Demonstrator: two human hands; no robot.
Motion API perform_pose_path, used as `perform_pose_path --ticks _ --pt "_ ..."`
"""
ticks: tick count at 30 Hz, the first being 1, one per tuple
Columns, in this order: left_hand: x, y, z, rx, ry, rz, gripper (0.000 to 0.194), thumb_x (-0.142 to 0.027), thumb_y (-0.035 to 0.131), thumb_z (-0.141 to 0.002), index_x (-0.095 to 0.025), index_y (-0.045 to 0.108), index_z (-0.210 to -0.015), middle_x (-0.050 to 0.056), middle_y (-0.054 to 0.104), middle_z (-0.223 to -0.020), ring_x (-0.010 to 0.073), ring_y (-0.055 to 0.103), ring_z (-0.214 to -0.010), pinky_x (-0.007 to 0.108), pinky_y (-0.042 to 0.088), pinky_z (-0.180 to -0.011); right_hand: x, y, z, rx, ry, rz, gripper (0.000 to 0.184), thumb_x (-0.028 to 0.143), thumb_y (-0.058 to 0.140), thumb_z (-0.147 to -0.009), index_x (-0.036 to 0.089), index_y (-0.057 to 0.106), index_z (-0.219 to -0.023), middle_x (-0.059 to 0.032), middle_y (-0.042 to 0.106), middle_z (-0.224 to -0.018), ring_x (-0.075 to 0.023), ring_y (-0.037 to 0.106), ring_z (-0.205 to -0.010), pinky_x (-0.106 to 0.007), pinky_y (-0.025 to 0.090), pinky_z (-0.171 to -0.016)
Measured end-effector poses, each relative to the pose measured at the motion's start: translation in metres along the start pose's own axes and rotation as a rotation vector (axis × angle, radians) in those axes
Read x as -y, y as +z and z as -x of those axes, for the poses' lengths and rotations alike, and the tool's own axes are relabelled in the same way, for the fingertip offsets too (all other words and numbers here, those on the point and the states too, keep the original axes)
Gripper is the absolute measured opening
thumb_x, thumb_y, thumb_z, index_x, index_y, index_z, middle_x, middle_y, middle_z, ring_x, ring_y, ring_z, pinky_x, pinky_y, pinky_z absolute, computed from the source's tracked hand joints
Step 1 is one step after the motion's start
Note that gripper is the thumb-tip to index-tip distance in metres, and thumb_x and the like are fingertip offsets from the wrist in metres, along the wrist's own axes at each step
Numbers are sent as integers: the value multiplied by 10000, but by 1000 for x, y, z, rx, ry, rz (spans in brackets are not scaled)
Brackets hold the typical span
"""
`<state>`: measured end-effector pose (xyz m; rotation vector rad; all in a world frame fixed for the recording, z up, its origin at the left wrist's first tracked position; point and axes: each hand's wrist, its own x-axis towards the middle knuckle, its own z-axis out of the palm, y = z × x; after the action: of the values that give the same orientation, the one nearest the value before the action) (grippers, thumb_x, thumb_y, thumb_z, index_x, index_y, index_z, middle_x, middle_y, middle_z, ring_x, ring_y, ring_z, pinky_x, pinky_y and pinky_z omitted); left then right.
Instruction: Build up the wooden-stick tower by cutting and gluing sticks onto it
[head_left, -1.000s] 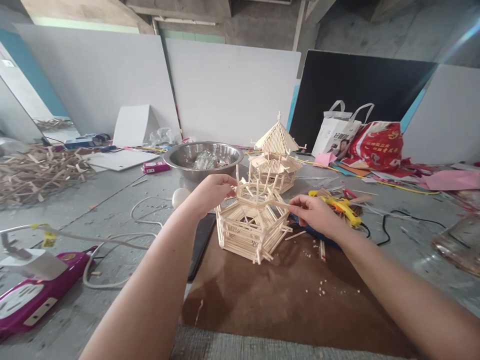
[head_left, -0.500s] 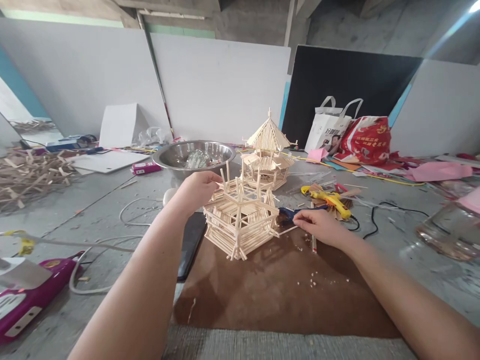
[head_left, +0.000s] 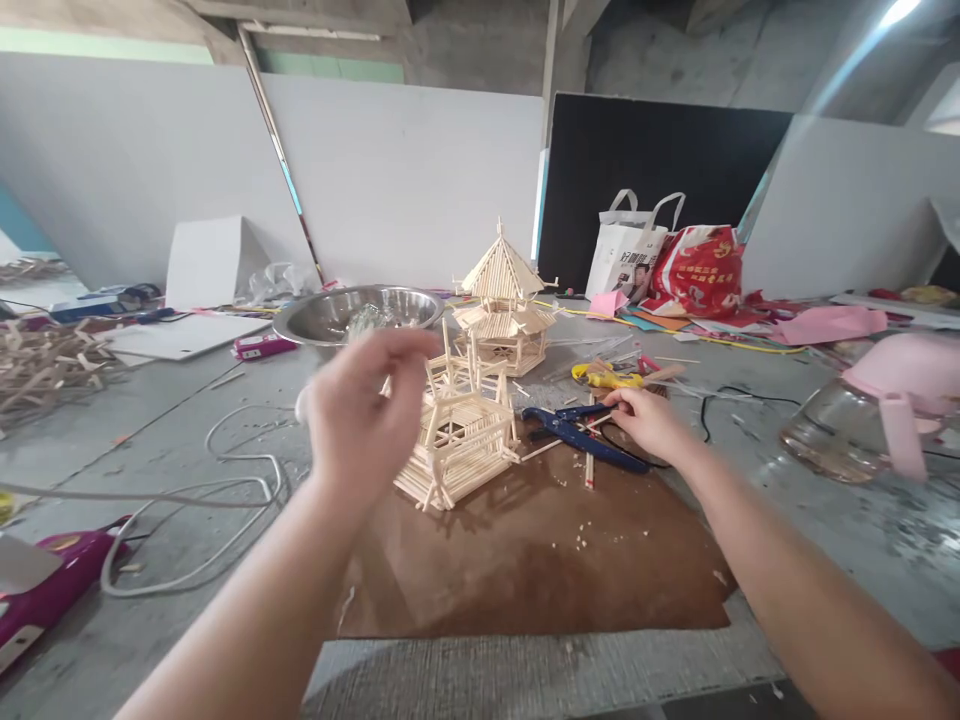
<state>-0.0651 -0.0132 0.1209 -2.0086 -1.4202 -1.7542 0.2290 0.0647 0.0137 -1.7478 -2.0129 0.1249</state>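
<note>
My left hand [head_left: 367, 410] is raised in front of a hexagonal frame of thin wooden sticks [head_left: 461, 450], hiding its left side. Motion smears the fingers, so whether they hold anything cannot be made out. Several sticks stand upright from the frame's top. To the right, the closed fingertips of my right hand [head_left: 645, 420] are at one handle of blue-handled pliers [head_left: 581, 435], whose handles are spread apart. Loose sticks [head_left: 590, 468] lie under and beside the pliers on a brown mat [head_left: 540, 580].
Behind stands a pagoda-like stick model [head_left: 501, 300] beside a metal bowl [head_left: 300, 325]. A yellow glue gun [head_left: 600, 375] lies beyond my right hand. A pink-lidded jug [head_left: 832, 430] is at right; a white cable [head_left: 225, 495] and magenta power strip [head_left: 45, 590] are at left.
My left hand has drawn back from the frame's top toward me. My right hand has shifted up along the pliers, which now show more fully. The view has turned slightly right.
</note>
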Motion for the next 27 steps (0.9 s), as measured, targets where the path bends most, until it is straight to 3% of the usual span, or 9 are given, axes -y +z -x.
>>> perform_pose_path --ticks 3,6,10,15,19,27 --pt "-14 15 38 324 252 144 208 -76 422 -741 -178 581 -828 3 631 -739 105 580 -690 230 474 -620 -6 10 -2 10 5 15 186 180 456 -754 159 613 -852 -51 627 -779 -161 560 -701 -249 393 -608" --pt "-14 37 78 655 292 212 269 -61 385 -750 -177 557 -921 42 629 -819 123 580 -724 237 464 -620 -4 16 -2 45 -26 42 189 179 444 -780 168 627 -823 -65 643 -875 -170 567 -840 -255 390 -720" --pt "3 59 110 838 327 28 252 -90 392 -756 -159 573 -916 43 609 -714 145 567 -644 237 428 -550 3 22 2 114 -44 106 254 235 397 -825 177 644 -816 -83 652 -877 -196 576 -864 -279 386 -723" --pt "15 63 114 901 228 2 256 -100 388 -769 -177 575 -926 33 616 -740 145 578 -686 231 433 -596 3 26 6 167 -38 157 201 275 482 -779 189 639 -870 -82 639 -944 -220 575 -891 -284 388 -703" --pt "15 64 113 917 156 32 262 -103 401 -765 -199 589 -920 25 635 -790 145 587 -736 234 443 -645 2 26 6 173 -33 177 204 253 442 -800 197 634 -839 -70 640 -932 -209 575 -890 -275 385 -685" --pt "19 68 115 913 105 50 261 -107 405 -764 -187 607 -908 33 655 -840 152 594 -776 245 454 -688 -7 17 5 76 22 211 178 228 436 -791 201 611 -774 -61 636 -909 -199 568 -837 -266 363 -613"
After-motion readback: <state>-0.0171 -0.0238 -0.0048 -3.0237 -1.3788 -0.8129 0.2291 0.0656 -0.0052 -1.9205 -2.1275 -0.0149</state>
